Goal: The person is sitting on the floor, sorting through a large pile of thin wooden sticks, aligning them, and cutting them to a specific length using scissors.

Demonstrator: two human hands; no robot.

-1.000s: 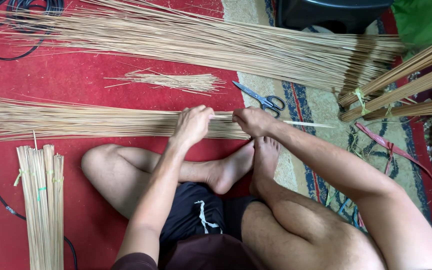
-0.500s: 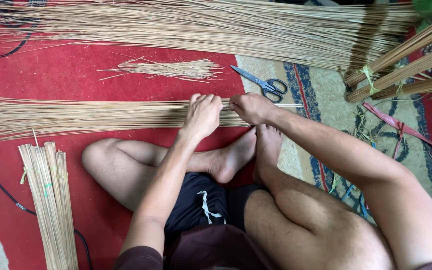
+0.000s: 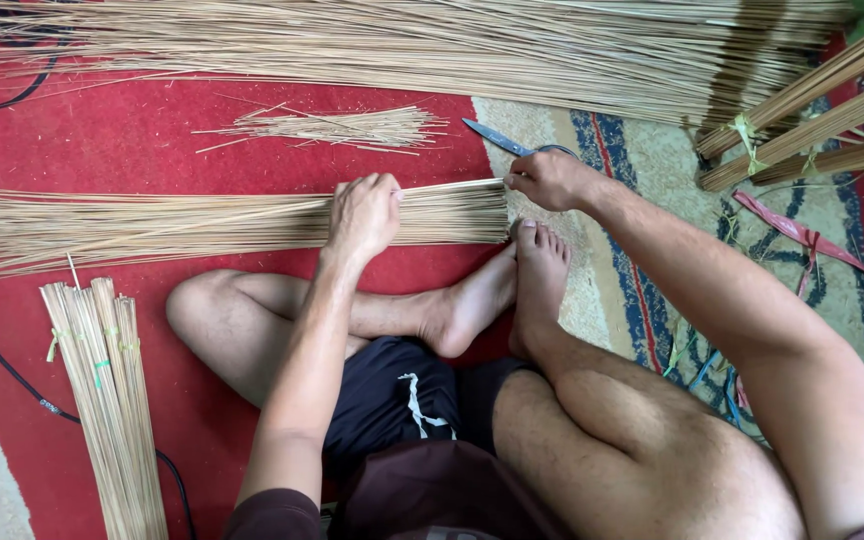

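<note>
While our left hand (image 3: 364, 215) presses down on the stick bundle (image 3: 202, 222), fingers curled over it, our right hand (image 3: 549, 180) pinches its end. Scissors (image 3: 508, 141) lie just beyond that end.

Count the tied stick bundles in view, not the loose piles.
4. One tied bundle lies upright at lower left beside the knee; three tied bundles slant in at the upper right edge. More may lie out of frame.

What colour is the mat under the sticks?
Red, plain; the head view shows it under the sticks.
</note>
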